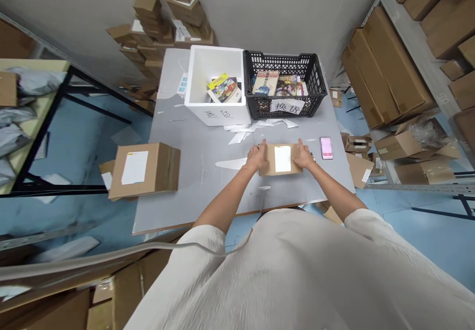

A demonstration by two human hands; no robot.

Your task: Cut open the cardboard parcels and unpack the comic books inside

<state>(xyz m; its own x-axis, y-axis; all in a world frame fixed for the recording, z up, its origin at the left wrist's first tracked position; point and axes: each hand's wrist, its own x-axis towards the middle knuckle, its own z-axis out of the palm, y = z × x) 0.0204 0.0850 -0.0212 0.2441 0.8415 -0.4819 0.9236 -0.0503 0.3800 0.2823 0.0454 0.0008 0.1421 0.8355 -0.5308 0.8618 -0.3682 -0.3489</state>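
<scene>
While I monitor the station remotely, I log from left to right: a large carton (153, 171) extends past the left edge of the grey table (200, 142). Next, a white bin (222, 115) contains books (223, 88). The left hand (258, 157) is clamped on the left end of a small carton (281, 161), thumb and forefinger spread along that end; I cannot tell finger placement underneath. The small carton lies at the table's near side, its white label (283, 154) exposed between both hands. Behind it stands a black crate (260, 107). The right hand (303, 156) is clamped on the opposite end, similarly spread. Right of that hand, I register a pink-screened phone (326, 148).
</scene>
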